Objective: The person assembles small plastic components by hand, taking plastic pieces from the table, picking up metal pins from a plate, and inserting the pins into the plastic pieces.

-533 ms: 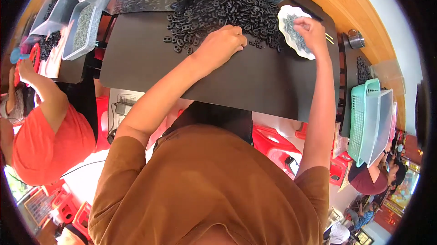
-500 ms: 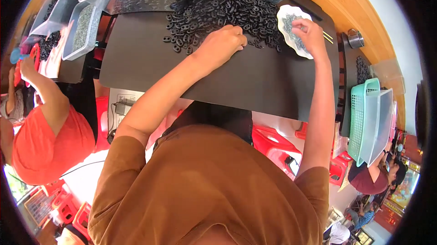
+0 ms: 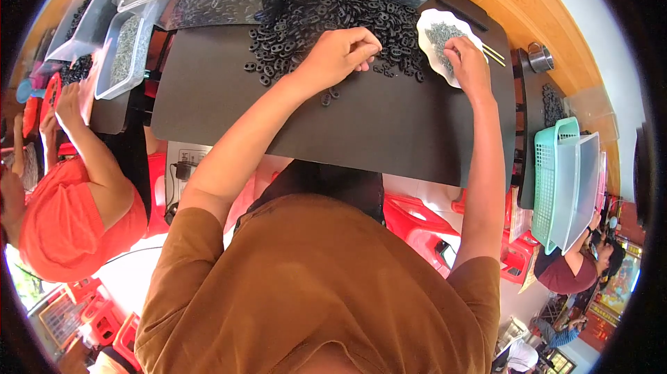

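A pile of small black plastic pieces with two holes each (image 3: pixel 306 16) covers the far middle of the dark table (image 3: pixel 208 89). At the pile's near edge is my left hand (image 3: pixel 337 60), its fingers curled in and thumb bent over; whatever they hold is hidden. A couple of loose black pieces (image 3: pixel 330 96) lie just below that hand. My right hand (image 3: pixel 470 70) reaches over a white scalloped dish (image 3: pixel 425 42) of small silvery metal pins (image 3: pixel 440 31). Its thumb and fingertips are pinched together at the pins, and I cannot make out what is between them.
Clear plastic bins (image 3: pixel 229 6) of black pieces line the far side. A bin of metal pins (image 3: pixel 126 51) stands at left. Chopsticks (image 3: pixel 494 54) lie beside the dish; a metal cup (image 3: pixel 540 59) and green basket (image 3: pixel 547 186) are at right. A person in red (image 3: pixel 83 211) sits at left.
My left hand has turned, its thumb side now showing, and loose pieces show below it. My right hand has dipped slightly nearer the pins. The person at left has moved an arm.
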Demonstrator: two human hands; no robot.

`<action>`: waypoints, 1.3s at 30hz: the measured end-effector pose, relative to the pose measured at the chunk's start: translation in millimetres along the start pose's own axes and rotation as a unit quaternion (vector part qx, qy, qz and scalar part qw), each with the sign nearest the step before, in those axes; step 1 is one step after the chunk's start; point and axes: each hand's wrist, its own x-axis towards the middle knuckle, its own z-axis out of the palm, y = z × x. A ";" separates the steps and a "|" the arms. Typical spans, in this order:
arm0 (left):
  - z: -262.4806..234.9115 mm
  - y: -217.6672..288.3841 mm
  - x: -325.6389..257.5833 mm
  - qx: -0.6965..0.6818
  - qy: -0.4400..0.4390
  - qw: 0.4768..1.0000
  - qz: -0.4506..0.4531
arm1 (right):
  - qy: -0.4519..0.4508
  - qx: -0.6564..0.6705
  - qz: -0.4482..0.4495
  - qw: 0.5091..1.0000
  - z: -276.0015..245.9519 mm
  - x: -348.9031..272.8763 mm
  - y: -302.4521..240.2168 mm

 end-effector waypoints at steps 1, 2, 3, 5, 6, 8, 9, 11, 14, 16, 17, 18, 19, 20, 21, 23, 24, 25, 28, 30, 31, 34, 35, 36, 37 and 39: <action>-0.5 -3.5 -0.2 -0.001 0.000 1.000 0.000 | 0.010 0.029 0.003 1.000 -1.7 0.0 -3.4; -1.1 -9.5 -1.5 -0.045 -0.009 0.999 -0.001 | 0.009 0.028 0.002 1.000 -1.1 1.7 -3.8; -2.6 -10.7 -2.3 -0.089 -0.019 0.996 -0.002 | -0.010 0.002 -0.003 1.000 -0.4 2.8 -3.5; -6.0 -12.1 -4.7 -0.093 -0.019 0.995 -0.017 | -0.029 -0.023 -0.008 0.999 -1.0 4.9 -3.1; -8.6 -12.3 -5.9 -0.097 -0.017 0.995 -0.033 | -0.048 -0.034 0.006 0.998 -2.0 7.1 -4.4; -10.8 -18.0 -4.8 -0.098 -0.024 0.995 -0.024 | -0.067 -0.044 0.017 0.997 -4.5 8.8 -8.0; -11.4 -17.7 -3.7 -0.100 -0.033 0.994 -0.013 | -0.063 -0.035 0.016 0.997 -7.4 7.3 -9.9; -11.0 -16.8 -3.6 -0.113 -0.033 0.993 -0.015 | -0.059 -0.027 0.014 0.998 -7.3 7.5 -8.2; -10.4 -15.6 -5.2 -0.131 -0.032 0.991 -0.016 | 0.002 0.002 -0.022 1.000 -2.3 2.7 -2.8; -10.6 -15.2 -4.9 -0.137 -0.030 0.990 -0.015 | -0.017 -0.008 -0.019 1.000 -3.3 1.8 -7.0; -10.7 -15.1 -5.2 -0.135 -0.023 0.990 -0.016 | -0.017 -0.009 -0.018 1.000 -3.0 0.9 -6.4; -11.4 -14.6 -5.3 -0.133 -0.016 0.991 -0.016 | 0.003 -0.013 -0.024 1.000 -2.9 1.1 -6.6; -12.3 -13.8 -5.6 -0.133 -0.016 0.991 -0.016 | 0.024 -0.017 -0.030 0.999 -3.5 1.2 -7.4; -13.3 -12.8 -6.1 -0.137 -0.012 0.990 -0.019 | 0.024 -0.018 -0.030 0.999 -5.1 1.0 -8.5; -13.5 -12.7 -5.9 -0.140 -0.008 0.990 -0.022 | 0.024 -0.010 -0.015 1.000 -9.6 1.0 -13.7; -12.9 -16.3 -3.6 -0.143 -0.010 0.990 -0.016 | 0.025 -0.002 0.000 1.000 -11.6 2.3 -13.0; -12.7 -17.0 -3.0 -0.145 -0.013 0.989 -0.009 | -0.011 -0.016 -0.018 1.000 -10.9 4.5 -9.2; -12.6 -17.6 -3.3 -0.145 -0.014 0.989 -0.009 | -0.048 -0.030 -0.037 0.998 -10.2 6.0 -6.6; -13.2 -18.1 -3.6 -0.127 -0.018 0.992 -0.013 | -0.098 -0.086 0.000 0.991 -7.1 10.7 -5.2; -12.6 -17.1 -2.4 -0.128 -0.019 0.991 -0.023 | -0.096 -0.083 -0.001 0.992 -7.2 11.3 -4.7; -13.1 -16.4 -3.1 -0.128 -0.018 0.991 -0.022 | -0.096 -0.080 0.000 0.992 -7.3 11.4 -4.4; -12.8 -14.8 -4.9 -0.122 -0.021 0.992 -0.023 | -0.065 -0.027 -0.007 0.998 -8.1 10.2 -3.3; -12.4 -15.2 -5.0 -0.127 -0.025 0.991 -0.023 | -0.064 -0.027 -0.007 0.998 -8.6 11.8 -3.7; -12.3 -15.5 -5.1 -0.132 -0.030 0.991 -0.023 | -0.089 -0.044 0.002 0.995 -10.0 14.8 -7.0; -12.3 -15.7 -5.5 -0.131 -0.030 0.991 -0.022 | -0.113 -0.062 0.011 0.992 -10.7 17.0 -8.8; -12.5 -15.2 -5.7 -0.138 -0.025 0.990 -0.025 | -0.119 -0.058 0.013 0.991 -10.6 18.5 -7.0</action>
